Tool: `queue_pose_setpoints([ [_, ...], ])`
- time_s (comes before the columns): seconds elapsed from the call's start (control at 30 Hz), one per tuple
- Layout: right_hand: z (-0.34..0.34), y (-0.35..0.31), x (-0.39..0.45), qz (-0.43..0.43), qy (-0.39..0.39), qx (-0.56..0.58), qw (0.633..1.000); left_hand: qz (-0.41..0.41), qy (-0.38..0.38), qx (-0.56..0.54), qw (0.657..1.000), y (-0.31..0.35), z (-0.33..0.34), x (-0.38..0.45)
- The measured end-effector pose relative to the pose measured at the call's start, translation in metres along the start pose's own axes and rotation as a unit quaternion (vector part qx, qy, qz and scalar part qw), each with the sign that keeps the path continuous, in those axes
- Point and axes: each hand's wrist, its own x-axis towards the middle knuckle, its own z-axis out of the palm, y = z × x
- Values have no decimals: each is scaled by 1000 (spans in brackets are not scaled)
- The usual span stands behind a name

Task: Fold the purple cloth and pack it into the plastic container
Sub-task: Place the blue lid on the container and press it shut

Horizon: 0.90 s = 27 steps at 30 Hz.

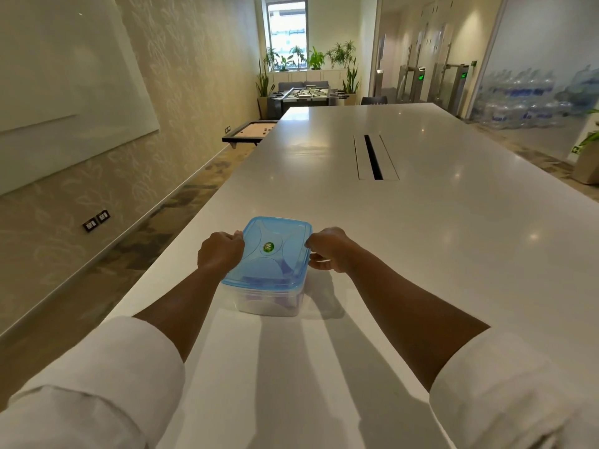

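A clear plastic container [259, 303] stands on the white table [421, 238] close to its left edge. A translucent blue lid [275, 257] with a round green sticker lies on top of it. The purple cloth [285, 299] shows dimly through the lid and the clear wall, inside the container. My left hand [220, 251] grips the lid's left edge with curled fingers. My right hand [327, 249] grips the lid's right edge, thumb under the rim.
A dark cable slot [372, 157] runs along the middle of the table farther away. The table's left edge [181, 234] drops to patterned carpet beside a wall. A low game board [249, 129] stands beyond the table's far left corner.
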Motion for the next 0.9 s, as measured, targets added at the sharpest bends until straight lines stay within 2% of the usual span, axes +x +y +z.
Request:
queue_pose_setpoints([
  [0.13, 2, 1, -3, 32, -38, -32, 998, -37, -40, 26, 998, 0, 2, 3],
  [0.37, 2, 6, -7, 49, -82, -37, 995, -16, -54, -7, 998, -2, 4, 6],
  [0.63, 4, 9, -7, 20, -55, -36, 998, -2, -49, -35, 998, -5, 11, 0],
  [0.9, -4, 12, -3, 30, -91, -13, 995, -21, -88, -9, 996, -1, 8, 5],
])
